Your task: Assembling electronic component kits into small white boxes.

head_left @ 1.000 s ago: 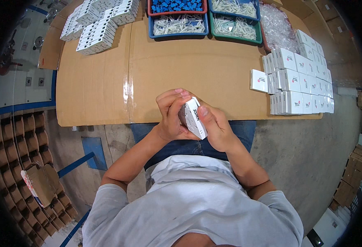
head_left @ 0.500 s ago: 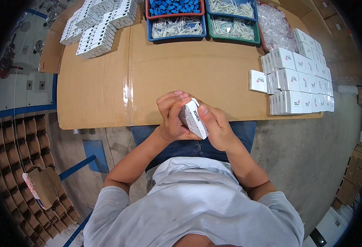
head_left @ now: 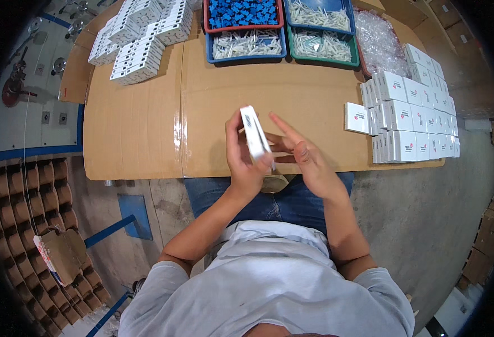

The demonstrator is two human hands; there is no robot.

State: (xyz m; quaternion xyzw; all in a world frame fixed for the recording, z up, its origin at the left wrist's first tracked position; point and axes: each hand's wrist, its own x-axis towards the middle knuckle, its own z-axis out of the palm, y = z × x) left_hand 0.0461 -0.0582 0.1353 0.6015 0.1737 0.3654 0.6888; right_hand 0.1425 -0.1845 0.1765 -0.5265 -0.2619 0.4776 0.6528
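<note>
We see a table covered in brown cardboard sheets [head_left: 146, 129]. At its far edge sit a red tray of blue parts [head_left: 242, 13], a blue tray of white parts [head_left: 247, 44], another blue tray [head_left: 320, 14] and a green tray [head_left: 323, 46], with a clear plastic bag [head_left: 377, 42] beside them. Flat white cartons [head_left: 140, 39] are heaped at the far left, white boxes [head_left: 412, 121] stand in rows at the right, and one single white box [head_left: 356, 117] stands just left of them.

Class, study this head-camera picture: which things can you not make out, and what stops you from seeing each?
- Head view: the far face of the small white box is covered by the left hand.
- Head view: the blue tray is cut off by the top edge.
- Head view: pieces in the green tray are too small to tell apart.
- Head view: the right hand is open, its palm side turned away.
</note>
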